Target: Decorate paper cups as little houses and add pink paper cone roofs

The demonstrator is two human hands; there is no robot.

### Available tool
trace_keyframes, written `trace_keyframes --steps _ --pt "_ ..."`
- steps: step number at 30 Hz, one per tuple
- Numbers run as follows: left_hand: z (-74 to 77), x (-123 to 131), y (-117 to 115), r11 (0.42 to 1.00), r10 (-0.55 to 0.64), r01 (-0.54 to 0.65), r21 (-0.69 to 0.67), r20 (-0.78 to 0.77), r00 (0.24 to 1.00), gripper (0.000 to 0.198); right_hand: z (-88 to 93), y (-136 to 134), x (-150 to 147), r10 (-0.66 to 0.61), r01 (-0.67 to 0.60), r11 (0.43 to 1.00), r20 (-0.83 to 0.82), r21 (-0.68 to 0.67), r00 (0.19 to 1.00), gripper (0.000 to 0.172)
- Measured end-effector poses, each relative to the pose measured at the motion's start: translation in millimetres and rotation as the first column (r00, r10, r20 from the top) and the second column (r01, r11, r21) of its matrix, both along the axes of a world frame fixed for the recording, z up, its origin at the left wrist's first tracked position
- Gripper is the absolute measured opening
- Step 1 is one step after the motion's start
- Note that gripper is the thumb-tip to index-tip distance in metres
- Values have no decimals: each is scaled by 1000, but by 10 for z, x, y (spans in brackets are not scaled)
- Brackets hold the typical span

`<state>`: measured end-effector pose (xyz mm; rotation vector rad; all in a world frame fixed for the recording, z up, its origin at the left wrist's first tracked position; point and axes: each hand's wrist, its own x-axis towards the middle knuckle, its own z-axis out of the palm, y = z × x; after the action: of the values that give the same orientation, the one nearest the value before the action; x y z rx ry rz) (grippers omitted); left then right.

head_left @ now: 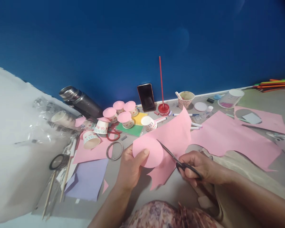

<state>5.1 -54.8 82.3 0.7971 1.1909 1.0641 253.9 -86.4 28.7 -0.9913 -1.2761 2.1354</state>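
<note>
My left hand grips a sheet of pink paper, its thumb pressed on a rounded, partly cut disc at the sheet's left end. In my right hand is a pair of black-handled scissors. The blades lie along the disc's right edge, where the disc still joins the sheet at the top. A ragged strip of the same sheet hangs below the blades. Both hands are raised over the grey table, close to my body.
Small paper cups with pink disc tops stand behind my left hand, near a dark flask. A phone leans on the blue wall. Tape rolls and purple paper lie left; more pink paper lies right.
</note>
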Motion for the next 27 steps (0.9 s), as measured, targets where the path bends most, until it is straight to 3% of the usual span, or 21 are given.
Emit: trace_keyframes --steps 9,27 --pt "-29 -11 -9 1000 -14 14 8 2 1000 36 43 5 0 19 -19 1000 -8 17 1000 65" --pt "-23 -39 -8 999 -46 45 17 16 999 32 58 13 7 30 -30 999 22 -13 999 64"
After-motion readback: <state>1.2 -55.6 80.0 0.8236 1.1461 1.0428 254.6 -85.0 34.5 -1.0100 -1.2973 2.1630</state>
